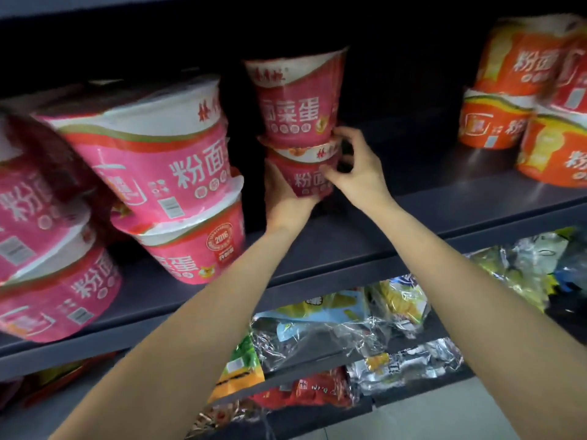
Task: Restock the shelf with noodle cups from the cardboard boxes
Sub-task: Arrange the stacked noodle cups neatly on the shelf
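Observation:
Two pink noodle cups stand stacked deep on the dark shelf (428,198). My left hand (281,193) cups the lower pink cup (306,173) from its left and underside. On that cup's right side, my right hand (355,166) presses with its fingers curled at the seam under the upper pink cup (298,100). The upper cup leans slightly right. More pink cups (149,160) are piled in two layers at the left, tilted toward me.
Orange noodle cups (508,122) are stacked at the shelf's right end, with bare shelf between them and my hands. Below, a lower shelf holds foil snack bags (333,331) and a red packet (317,389). No cardboard box is in view.

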Available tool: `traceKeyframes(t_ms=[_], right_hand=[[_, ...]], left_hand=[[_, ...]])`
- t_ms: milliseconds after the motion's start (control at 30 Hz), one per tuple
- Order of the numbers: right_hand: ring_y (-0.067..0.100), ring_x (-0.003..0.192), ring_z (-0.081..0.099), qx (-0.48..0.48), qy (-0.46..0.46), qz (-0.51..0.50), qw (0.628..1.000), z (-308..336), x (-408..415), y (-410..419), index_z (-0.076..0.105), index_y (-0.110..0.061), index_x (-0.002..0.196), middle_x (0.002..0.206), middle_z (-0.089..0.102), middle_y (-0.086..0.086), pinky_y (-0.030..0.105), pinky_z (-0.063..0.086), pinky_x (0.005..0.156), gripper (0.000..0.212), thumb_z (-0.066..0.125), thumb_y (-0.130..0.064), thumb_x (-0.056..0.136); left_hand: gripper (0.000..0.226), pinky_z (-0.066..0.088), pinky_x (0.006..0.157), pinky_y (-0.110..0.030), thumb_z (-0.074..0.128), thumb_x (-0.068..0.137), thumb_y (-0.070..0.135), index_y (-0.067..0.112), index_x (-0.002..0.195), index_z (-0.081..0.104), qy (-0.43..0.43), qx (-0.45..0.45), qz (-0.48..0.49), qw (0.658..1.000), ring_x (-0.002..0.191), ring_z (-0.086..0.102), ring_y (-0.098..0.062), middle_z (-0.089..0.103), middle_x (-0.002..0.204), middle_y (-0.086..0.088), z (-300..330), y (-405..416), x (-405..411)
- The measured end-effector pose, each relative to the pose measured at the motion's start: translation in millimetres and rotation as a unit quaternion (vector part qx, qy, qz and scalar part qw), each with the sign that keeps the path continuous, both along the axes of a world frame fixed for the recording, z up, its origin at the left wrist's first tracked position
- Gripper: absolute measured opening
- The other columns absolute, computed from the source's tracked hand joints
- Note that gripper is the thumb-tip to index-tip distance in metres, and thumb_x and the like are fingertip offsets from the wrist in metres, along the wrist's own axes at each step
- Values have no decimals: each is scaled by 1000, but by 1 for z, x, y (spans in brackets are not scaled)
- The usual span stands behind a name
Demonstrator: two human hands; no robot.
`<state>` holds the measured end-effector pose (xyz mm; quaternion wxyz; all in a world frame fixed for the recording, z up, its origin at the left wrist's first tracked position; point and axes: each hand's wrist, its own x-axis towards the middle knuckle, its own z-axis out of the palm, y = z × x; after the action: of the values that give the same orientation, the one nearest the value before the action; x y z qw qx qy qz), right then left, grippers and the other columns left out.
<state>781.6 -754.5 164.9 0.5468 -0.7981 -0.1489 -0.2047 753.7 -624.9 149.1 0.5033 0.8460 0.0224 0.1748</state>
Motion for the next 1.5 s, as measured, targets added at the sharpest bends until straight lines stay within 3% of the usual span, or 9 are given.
traceKeyframes(t_ms=[100,300,400,533,667,900,1033,1167,1500], right_hand=[[19,113,55,-24,-12,-26,999,2,12,-4,46,-18,130,127,53,5,37,49,96,57,72,-24,80],[22,109,57,-41,3,-91,995,11,37,-6,48,-16,126,124,55,7,39,49,90,51,68,-38,85],[22,106,59,-35,-2,-89,995,8,40,-6,49,-18,125,123,56,6,41,51,89,51,68,-41,83],[21,108,59,-12,-7,-77,997,6,35,-7,51,-20,127,125,56,5,42,51,91,51,69,-37,83],[21,111,58,-6,0,-52,999,6,26,-5,48,-21,132,130,56,3,39,51,94,52,68,-30,85],[16,119,51,34,106,21,994,12,19,-21,26,-23,148,151,37,2,37,45,102,75,50,13,86],[21,139,33,17,139,41,989,12,19,-19,16,-26,150,155,27,6,37,35,111,80,50,9,87],[22,131,44,38,154,59,986,9,16,-11,12,-31,149,154,30,4,45,44,105,84,55,7,88],[23,131,43,0,110,65,992,9,-1,6,9,-26,151,151,33,3,41,40,108,77,55,-9,92]], left_hand=[[103,28,114,-38,76,77,32,15,153,9,23,25,23,999,140,25,-30,15,153,-15,5,-6,18],[96,30,100,-23,67,83,18,22,154,1,-26,-41,3,999,138,31,-24,21,153,-11,12,-20,29],[97,29,97,-20,68,83,14,19,153,1,-55,-56,-1,997,140,27,-20,13,156,-9,12,-23,26],[98,30,103,-21,66,84,9,19,153,-3,-95,-49,2,994,144,22,-18,6,160,-6,13,-21,22],[86,28,113,-30,64,85,10,16,153,11,-118,-27,9,993,145,21,-20,14,159,-6,15,-18,20],[87,28,116,-41,65,83,4,17,152,14,-90,-35,24,995,145,22,-22,16,158,-7,13,-11,24],[96,27,117,-40,64,82,3,20,154,2,-67,-29,-1,997,145,21,-19,16,159,-4,10,-11,27],[103,28,117,-40,65,81,4,22,153,-6,-56,-16,-9,998,145,22,-18,14,160,-3,7,-6,28],[115,31,113,-35,78,76,24,24,152,-8,-44,-32,-11,998,140,33,-17,28,157,0,8,10,36]])
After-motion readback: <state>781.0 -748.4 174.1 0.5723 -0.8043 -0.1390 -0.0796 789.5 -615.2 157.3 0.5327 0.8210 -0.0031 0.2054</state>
